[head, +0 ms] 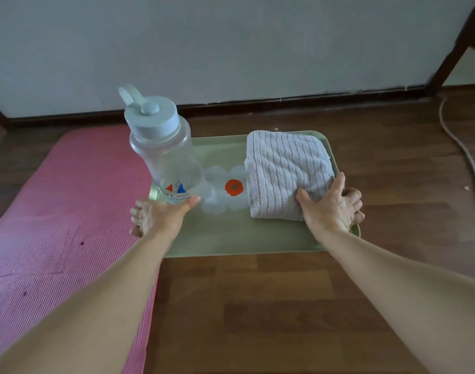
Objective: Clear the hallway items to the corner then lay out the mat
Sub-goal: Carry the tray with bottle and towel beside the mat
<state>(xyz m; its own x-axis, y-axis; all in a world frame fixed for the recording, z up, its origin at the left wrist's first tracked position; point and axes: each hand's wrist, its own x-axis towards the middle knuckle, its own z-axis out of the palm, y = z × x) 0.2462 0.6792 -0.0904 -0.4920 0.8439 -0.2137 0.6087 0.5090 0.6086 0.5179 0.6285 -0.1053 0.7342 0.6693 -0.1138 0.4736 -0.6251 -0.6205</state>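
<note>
A pale green tray (231, 238) with a flower print lies on the wooden floor in front of me. A clear plastic water bottle (166, 155) with a grey lid stands on its left part, and a folded grey towel (285, 171) lies on its right part. My left hand (158, 215) grips the tray's left edge, thumb on top beside the bottle's base. My right hand (333, 206) grips the tray's right edge, thumb and forefinger resting on the towel's near corner. A pink mat (63, 211) lies flat on the floor at the left, and the tray's left edge overlaps it.
A grey wall (231, 44) with a dark baseboard runs across the back, just beyond the tray. A pale cable (463, 152) trails along the floor at the right. A dark door frame (457, 49) stands at the far right. Bare wooden floor (271, 314) lies between me and the tray.
</note>
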